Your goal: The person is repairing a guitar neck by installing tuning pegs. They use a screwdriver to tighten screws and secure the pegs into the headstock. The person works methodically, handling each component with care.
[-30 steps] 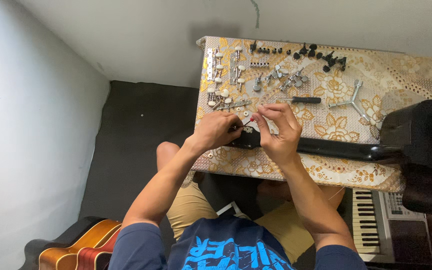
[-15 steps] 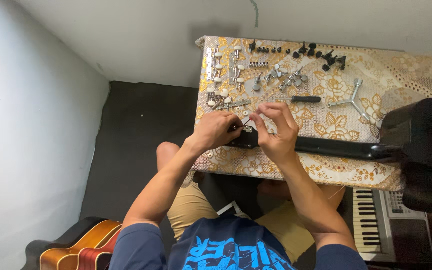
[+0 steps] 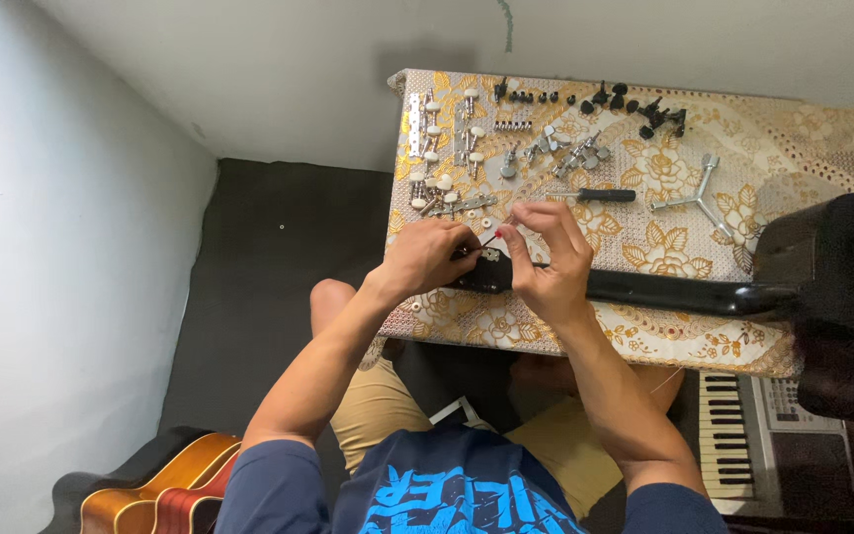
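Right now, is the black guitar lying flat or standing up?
Lying flat: the black guitar rests across the table, neck level on the cloth, with both hands at its headstock.

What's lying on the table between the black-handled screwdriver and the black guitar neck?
In the head view, only bare floral tablecloth lies between the screwdriver and the guitar neck.

One black guitar lies across the table, with one black-handled screwdriver and one three-armed metal wrench; two more guitars and one keyboard sit on the floor
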